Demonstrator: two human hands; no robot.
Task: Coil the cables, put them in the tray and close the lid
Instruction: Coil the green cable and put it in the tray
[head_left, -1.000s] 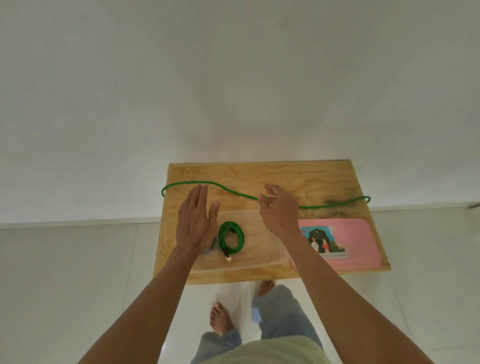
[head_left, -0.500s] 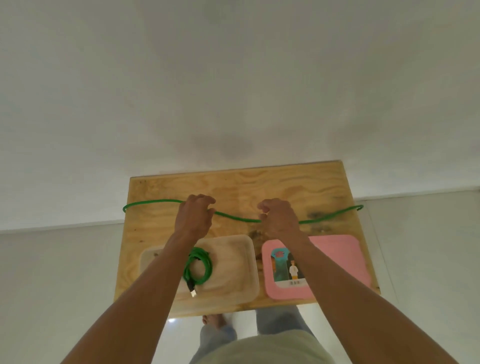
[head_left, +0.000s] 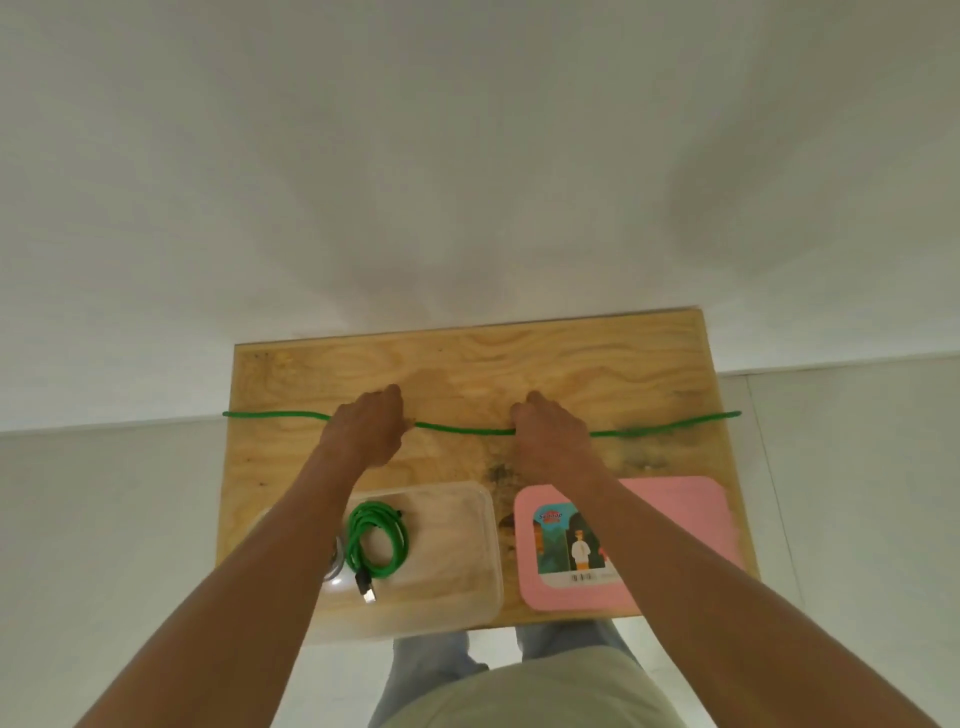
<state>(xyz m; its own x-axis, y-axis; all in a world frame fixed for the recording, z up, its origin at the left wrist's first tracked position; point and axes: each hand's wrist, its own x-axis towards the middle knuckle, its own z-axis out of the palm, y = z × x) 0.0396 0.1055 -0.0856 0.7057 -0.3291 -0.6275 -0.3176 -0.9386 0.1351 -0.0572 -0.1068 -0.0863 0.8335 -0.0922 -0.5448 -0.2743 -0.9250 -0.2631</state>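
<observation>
A long green cable (head_left: 460, 429) stretches straight across the wooden table (head_left: 467, 358), both ends reaching past the table's sides. My left hand (head_left: 367, 426) is closed on it left of centre, and my right hand (head_left: 550, 434) is closed on it right of centre. Nearer to me, a clear plastic tray (head_left: 457, 561) holds a coiled green cable (head_left: 375, 540) with a USB plug. The pink lid (head_left: 675, 514) with a picture label lies flat to the tray's right, partly under my right forearm.
The table stands against a white wall. Pale floor shows on both sides of it. My legs are below the table's near edge, close to the tray and lid.
Both hands went from open above the table to closed on the long cable. The cable, wavy before, now lies pulled straight between and beyond my hands. The camera shifted too.
</observation>
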